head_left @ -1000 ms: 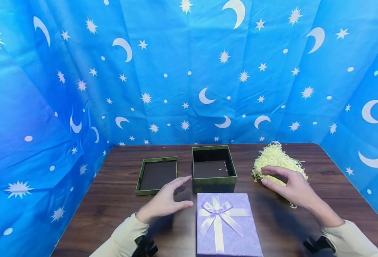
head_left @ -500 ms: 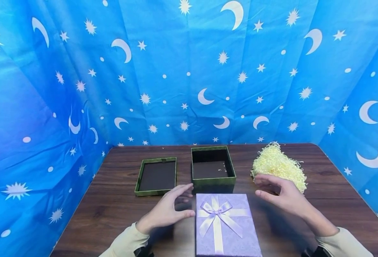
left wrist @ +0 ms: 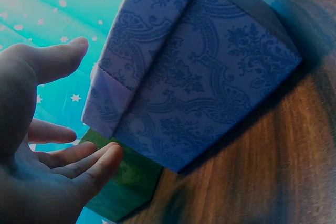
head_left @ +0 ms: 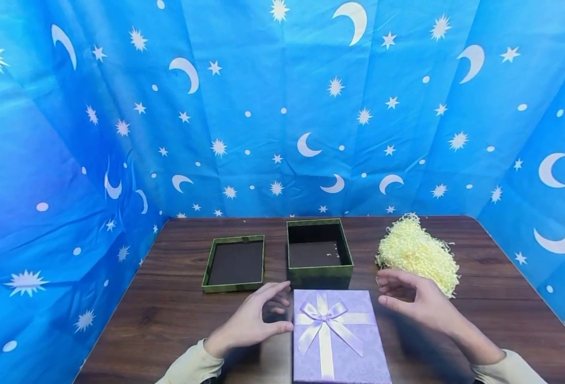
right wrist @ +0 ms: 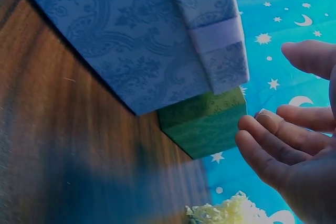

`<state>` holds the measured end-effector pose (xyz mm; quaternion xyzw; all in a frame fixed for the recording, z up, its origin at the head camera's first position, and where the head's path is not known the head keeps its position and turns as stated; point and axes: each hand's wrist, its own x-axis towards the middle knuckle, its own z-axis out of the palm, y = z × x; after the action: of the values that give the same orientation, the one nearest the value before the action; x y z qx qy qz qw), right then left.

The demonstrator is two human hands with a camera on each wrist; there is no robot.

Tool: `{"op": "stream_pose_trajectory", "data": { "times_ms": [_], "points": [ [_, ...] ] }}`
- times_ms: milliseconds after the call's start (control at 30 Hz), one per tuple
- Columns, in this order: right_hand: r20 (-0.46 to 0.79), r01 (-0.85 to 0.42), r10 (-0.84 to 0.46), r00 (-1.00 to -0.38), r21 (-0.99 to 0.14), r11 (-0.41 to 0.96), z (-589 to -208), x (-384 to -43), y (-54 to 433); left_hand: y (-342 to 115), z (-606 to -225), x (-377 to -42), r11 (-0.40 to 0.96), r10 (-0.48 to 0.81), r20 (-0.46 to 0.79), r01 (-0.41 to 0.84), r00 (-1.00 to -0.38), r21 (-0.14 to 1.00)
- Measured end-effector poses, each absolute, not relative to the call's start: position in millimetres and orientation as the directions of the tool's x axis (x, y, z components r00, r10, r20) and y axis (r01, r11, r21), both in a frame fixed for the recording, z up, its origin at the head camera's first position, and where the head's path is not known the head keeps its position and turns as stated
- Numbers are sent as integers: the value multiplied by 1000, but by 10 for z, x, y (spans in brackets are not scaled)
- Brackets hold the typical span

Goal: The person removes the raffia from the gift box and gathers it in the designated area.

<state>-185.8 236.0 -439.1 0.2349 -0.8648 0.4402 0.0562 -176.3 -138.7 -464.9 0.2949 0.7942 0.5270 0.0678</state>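
A purple patterned gift box with its lid on and a satin ribbon bow stands at the near middle of the table. To its left, my left hand is relaxed, the thumb tip right at the box's edge in the head view. In the left wrist view, the left fingers are apart from the lid's side. My right hand hovers to the box's right with fingers loosely bent, holding nothing. The right wrist view shows a gap between the right fingers and the box.
Behind the purple box stands an uncovered green box with a few shreds inside. Its upturned lid lies to the left. A pile of pale yellow shredded paper sits at the back right. Blue star-and-moon cloth surrounds the wooden table.
Both hands have moved nearer the purple box, coming down and toward me. The right hand has left the front of the shredded paper pile. Boxes and lid have stayed put.
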Motion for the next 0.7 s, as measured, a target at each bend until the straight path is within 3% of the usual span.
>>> {"op": "stream_pose_trajectory", "data": {
  "times_ms": [300,700],
  "points": [
    [293,-453,-387,-874,-780,432,-4443,-1770,2310,-1366,-4679,-1697,287,536,153,350,-830,892],
    [261,-426,-421,-869,-827,366,-4506,-1717,2263,-1333,-4714,-1654,197,562,175,336,-808,921]
  ]
}}
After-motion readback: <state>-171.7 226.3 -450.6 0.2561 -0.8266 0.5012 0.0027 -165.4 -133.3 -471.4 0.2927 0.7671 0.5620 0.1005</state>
